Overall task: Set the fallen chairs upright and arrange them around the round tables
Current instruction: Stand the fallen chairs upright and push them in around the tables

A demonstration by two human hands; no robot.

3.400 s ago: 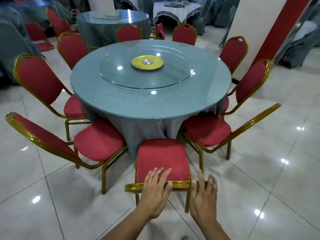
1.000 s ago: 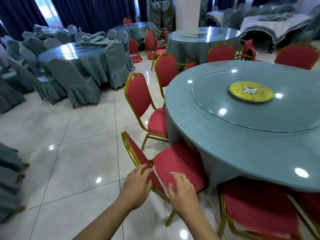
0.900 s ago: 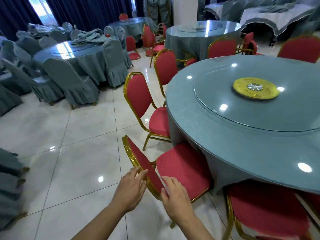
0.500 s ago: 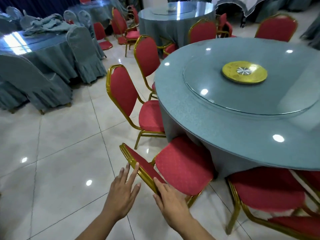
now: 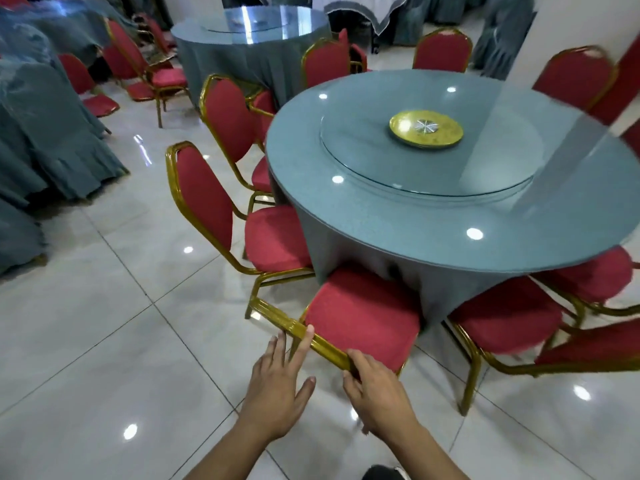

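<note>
**Squaring a chair to the round bench**

The left hand [image 5: 277, 382] lies flat with fingers straight and spread, its fingertips touching the gold top rail of the nearest chair [image 5: 363, 320]. The right hand [image 5: 377, 386] holds the same rail further along, fingers curled over its edge. This red-cushioned chair stands upright, its seat already tucked against the cloth skirt at the near edge of the bench [image 5: 398, 223], whose glass top carries a turntable with a gold dish [image 5: 426, 129] at its middle.

To the left a neighbouring chair [image 5: 221, 216] stands at the bench's left edge; to the right another chair [image 5: 505, 317] sits at the near-right edge. No chair at this bench appears fallen.

The step in hand looks like final positioning, not lifting. The next move probably calls for a small push or twist on the rail so the chair faces the bench squarely and sits evenly between its neighbours, then release.
</note>
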